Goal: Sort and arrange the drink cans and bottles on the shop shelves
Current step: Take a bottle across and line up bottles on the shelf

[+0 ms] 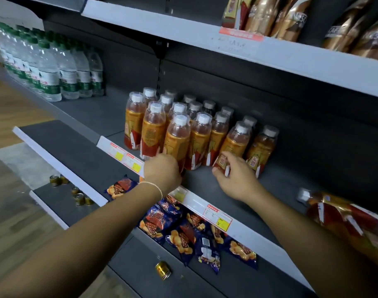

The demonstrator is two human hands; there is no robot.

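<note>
Several orange-and-red tea bottles (153,127) with white caps stand in rows on the dark middle shelf (302,160). My left hand (162,171) grips the base of the front bottle (177,136) near the shelf edge. My right hand (237,177) pinches the bottom of a bottle (235,143) further right, which leans slightly. One more tea bottle (338,214) lies on its side at the right of the same shelf. Small gold cans (163,269) lie loose on the lower shelves.
Clear water bottles (50,69) with green labels fill the shelf's left end. Blue snack bags (183,231) lie on the shelf below. Gold coffee bags (291,16) stand on the top shelf. More gold cans (78,196) lie at the lower left. Wooden floor at the left.
</note>
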